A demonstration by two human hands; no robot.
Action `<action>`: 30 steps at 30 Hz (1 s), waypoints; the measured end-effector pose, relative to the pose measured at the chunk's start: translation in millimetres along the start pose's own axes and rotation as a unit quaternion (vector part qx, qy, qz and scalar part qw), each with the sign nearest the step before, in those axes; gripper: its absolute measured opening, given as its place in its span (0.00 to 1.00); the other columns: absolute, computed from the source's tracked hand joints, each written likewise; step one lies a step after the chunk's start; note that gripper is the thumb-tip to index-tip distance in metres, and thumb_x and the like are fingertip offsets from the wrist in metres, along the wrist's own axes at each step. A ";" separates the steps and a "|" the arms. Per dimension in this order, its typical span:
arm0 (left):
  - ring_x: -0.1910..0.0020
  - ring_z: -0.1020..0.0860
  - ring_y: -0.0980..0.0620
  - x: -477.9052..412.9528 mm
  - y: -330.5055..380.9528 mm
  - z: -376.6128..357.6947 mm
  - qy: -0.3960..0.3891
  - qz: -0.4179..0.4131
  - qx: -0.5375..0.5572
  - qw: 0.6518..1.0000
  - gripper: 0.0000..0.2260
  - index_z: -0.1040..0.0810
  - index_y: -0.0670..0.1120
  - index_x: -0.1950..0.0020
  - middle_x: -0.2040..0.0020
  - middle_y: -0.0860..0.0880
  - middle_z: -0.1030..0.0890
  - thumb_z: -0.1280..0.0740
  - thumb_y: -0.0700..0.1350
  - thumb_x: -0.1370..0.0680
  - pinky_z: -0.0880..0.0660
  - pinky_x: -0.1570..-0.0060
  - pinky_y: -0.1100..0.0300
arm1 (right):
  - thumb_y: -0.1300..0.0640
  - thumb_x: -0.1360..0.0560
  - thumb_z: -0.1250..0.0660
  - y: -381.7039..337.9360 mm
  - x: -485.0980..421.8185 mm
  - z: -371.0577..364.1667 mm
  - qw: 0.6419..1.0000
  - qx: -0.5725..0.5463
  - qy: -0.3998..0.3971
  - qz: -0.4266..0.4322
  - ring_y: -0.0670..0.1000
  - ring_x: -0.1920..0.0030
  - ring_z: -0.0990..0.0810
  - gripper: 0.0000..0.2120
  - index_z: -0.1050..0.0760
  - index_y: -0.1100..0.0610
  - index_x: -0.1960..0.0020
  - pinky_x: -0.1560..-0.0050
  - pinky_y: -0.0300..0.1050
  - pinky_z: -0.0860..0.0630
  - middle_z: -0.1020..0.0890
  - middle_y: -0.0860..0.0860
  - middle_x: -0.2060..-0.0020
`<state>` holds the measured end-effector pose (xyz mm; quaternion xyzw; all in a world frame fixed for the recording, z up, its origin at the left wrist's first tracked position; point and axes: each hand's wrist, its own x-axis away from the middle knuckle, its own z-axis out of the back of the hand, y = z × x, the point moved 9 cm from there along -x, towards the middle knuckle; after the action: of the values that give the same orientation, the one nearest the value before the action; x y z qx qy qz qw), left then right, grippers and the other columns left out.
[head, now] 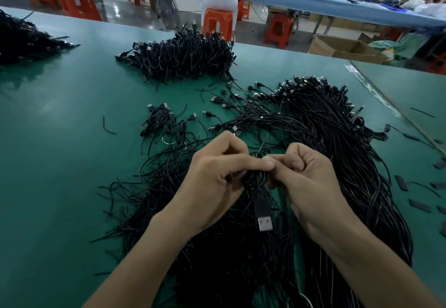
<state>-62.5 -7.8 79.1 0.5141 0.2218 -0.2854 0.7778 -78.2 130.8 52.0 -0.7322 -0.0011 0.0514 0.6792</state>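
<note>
Two bare hands meet just above a heap of loose black cables [337, 143] on a green table [60, 162]. The left hand [217, 177] and right hand [306, 177] both curl their fingers round one small coiled USB cable [255, 177], pinching its loops. Its plug [264, 213] hangs down toward the heap. Just beyond the heap lies a small cluster of coils [161, 121], and farther beyond it a large pile of coils [183, 54]. This cable looks nearly wound, but many in the heap appear still uncoiled.
</note>
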 end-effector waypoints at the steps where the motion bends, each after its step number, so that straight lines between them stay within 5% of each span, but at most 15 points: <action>1: 0.59 0.26 0.57 1.3 2.3 -1.6 -0.003 -0.019 -0.027 0.999 0.18 0.14 0.50 0.47 0.56 0.51 0.25 0.25 0.29 0.29 0.29 0.63 0.65 | 0.70 0.25 0.31 1.1 -1.1 1.8 1.000 -0.004 0.005 -0.006 0.51 0.62 0.24 0.27 0.39 0.47 0.71 0.59 0.46 0.24 0.23 0.57 0.65; 4: 0.55 0.25 0.57 5.5 1.1 -7.8 -0.045 -0.028 -0.028 0.998 0.20 0.17 0.49 0.41 0.51 0.51 0.26 0.28 0.34 0.30 0.28 0.59 0.66 | 0.70 0.25 0.31 -1.9 -2.1 5.4 1.000 0.011 0.012 0.010 0.50 0.62 0.23 0.27 0.39 0.48 0.71 0.57 0.48 0.23 0.21 0.56 0.66; 8: 0.49 0.25 0.55 10.3 0.1 -17.2 -0.099 -0.012 -0.034 0.994 0.21 0.24 0.53 0.35 0.46 0.54 0.28 0.28 0.55 0.27 0.27 0.51 0.63 | 0.73 0.25 0.32 -26.4 1.0 7.9 0.987 0.105 0.039 0.120 0.45 0.64 0.22 0.25 0.40 0.52 0.68 0.59 0.35 0.23 0.25 0.68 0.65; 11: 0.50 0.25 0.52 8.4 3.0 -10.4 -0.078 -0.010 0.019 0.997 0.24 0.21 0.51 0.36 0.48 0.52 0.26 0.40 0.66 0.22 0.28 0.53 0.64 | 0.73 0.26 0.31 -39.2 4.1 8.2 0.968 0.164 0.051 0.184 0.44 0.64 0.22 0.25 0.42 0.53 0.67 0.59 0.33 0.25 0.25 0.63 0.67; 16: 0.65 0.25 0.52 3.1 1.6 -2.0 0.010 0.019 0.022 1.000 0.04 0.17 0.49 0.48 0.59 0.53 0.24 0.28 0.48 0.22 0.30 0.66 0.66 | 0.72 0.25 0.31 -46.5 10.8 0.6 0.950 0.203 0.050 0.234 0.44 0.61 0.20 0.24 0.41 0.53 0.67 0.58 0.33 0.25 0.23 0.55 0.66; 21: 0.75 0.22 0.53 11.0 -26.3 -2.6 0.024 0.180 0.109 0.977 0.14 0.30 0.59 0.51 0.67 0.50 0.19 0.26 0.54 0.27 0.27 0.74 0.64 | 0.72 0.26 0.31 -49.6 16.3 -9.7 0.949 0.181 0.041 0.256 0.43 0.59 0.19 0.24 0.42 0.57 0.68 0.59 0.33 0.23 0.24 0.56 0.65; 27: 0.66 0.16 0.47 11.6 -30.8 -8.1 0.003 0.199 0.203 0.959 0.12 0.24 0.52 0.43 0.63 0.46 0.15 0.29 0.40 0.23 0.19 0.63 0.57 | 0.66 0.26 0.32 -36.3 14.6 -17.9 0.975 0.093 -0.005 0.199 0.45 0.63 0.21 0.20 0.41 0.54 0.68 0.61 0.35 0.22 0.22 0.56 0.62; 30: 0.58 0.17 0.37 12.1 -36.2 -8.8 0.007 0.234 0.244 0.941 0.14 0.21 0.47 0.44 0.59 0.40 0.16 0.38 0.37 0.25 0.17 0.55 0.46 | 0.65 0.26 0.31 -29.2 11.5 -13.7 0.982 0.088 -0.013 0.168 0.44 0.64 0.23 0.20 0.40 0.55 0.68 0.61 0.33 0.23 0.25 0.62 0.65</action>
<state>-78.3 -13.4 43.7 0.7272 0.0242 -0.1373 0.6721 -63.7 120.2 81.1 -0.6588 0.1178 0.1744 0.7223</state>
